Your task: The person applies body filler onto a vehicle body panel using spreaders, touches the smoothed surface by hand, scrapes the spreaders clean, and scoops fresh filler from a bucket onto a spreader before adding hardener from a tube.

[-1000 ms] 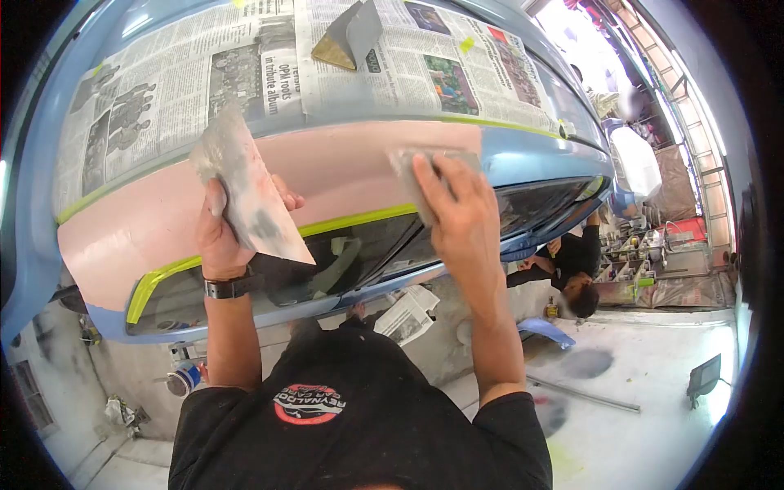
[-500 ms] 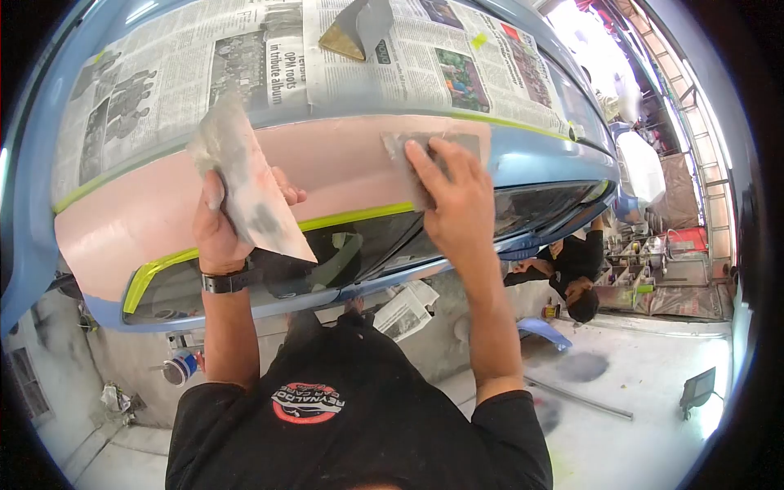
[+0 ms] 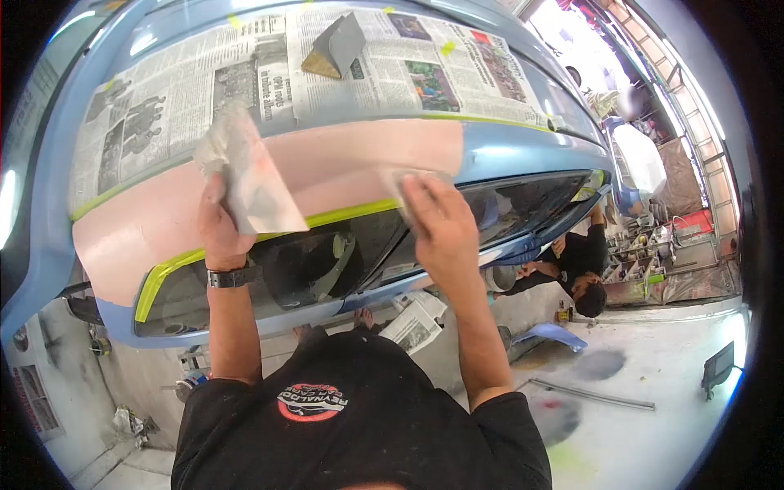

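Note:
My left hand (image 3: 224, 220), a watch at its wrist, grips a thin flat putty board (image 3: 253, 184) smeared with pale and grey filler. My right hand (image 3: 445, 224) is closed on a flat putty spreader (image 3: 398, 181), blurred by motion. The spreader lies over the lower part of a pink coated strip (image 3: 335, 155) along the blue car's roof edge; whether it presses on the surface is hard to tell. Yellow-green masking tape (image 3: 335, 217) borders the strip above the side window (image 3: 302, 261).
Newspaper (image 3: 175, 73) covers the roof, with a grey sheet over a block (image 3: 339, 49) on it. Another person (image 3: 581, 261) crouches by the car's side at the right. A blue panel (image 3: 549, 335), a metal bar (image 3: 592, 394) and a floodlight (image 3: 719, 367) stand or lie on the floor.
My right hand has moved the spreader down and slightly left, toward the tape. My left hand keeps the board in nearly the same place. The view has shifted a little.

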`<state>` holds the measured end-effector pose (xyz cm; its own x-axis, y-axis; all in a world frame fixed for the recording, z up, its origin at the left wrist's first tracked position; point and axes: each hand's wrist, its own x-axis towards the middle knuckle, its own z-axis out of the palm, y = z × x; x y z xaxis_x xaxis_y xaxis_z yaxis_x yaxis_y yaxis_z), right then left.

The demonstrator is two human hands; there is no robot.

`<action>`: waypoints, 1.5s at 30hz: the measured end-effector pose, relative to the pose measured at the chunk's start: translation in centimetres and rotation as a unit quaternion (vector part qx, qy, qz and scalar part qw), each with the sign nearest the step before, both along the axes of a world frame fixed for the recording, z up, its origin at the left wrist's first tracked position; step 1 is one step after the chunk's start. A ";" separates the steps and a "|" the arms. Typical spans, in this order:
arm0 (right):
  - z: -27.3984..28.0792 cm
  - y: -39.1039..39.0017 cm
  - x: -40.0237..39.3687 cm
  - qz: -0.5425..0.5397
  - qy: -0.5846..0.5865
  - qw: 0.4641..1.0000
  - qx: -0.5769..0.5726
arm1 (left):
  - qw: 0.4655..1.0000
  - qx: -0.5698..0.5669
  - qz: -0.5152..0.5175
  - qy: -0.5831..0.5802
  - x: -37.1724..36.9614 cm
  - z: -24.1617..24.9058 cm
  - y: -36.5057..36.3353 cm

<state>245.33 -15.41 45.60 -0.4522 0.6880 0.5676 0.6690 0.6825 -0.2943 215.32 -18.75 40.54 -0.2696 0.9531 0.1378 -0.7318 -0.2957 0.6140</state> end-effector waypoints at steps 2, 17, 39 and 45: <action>2.4 -0.4 1.0 0.029 0.182 0.980 -0.081 | 0.997 -0.031 0.024 0.060 0.6 -0.1 -0.6; 3.4 -3.7 6.0 0.008 -0.082 0.996 -0.041 | 0.999 -0.016 0.004 0.045 12.8 6.1 -2.4; 7.8 6.4 2.3 0.011 -0.090 0.994 -0.058 | 0.995 0.067 0.070 -0.036 -1.1 -0.2 1.0; 6.5 8.6 0.6 -0.006 -0.137 0.988 -0.070 | 0.999 0.043 0.007 -0.020 -0.6 0.3 0.4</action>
<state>245.88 -6.78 52.10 -0.5671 0.7570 0.3245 0.7444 0.6397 -0.1914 214.73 -18.34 40.87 -0.2894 0.9345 0.2071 -0.7511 -0.3558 0.5561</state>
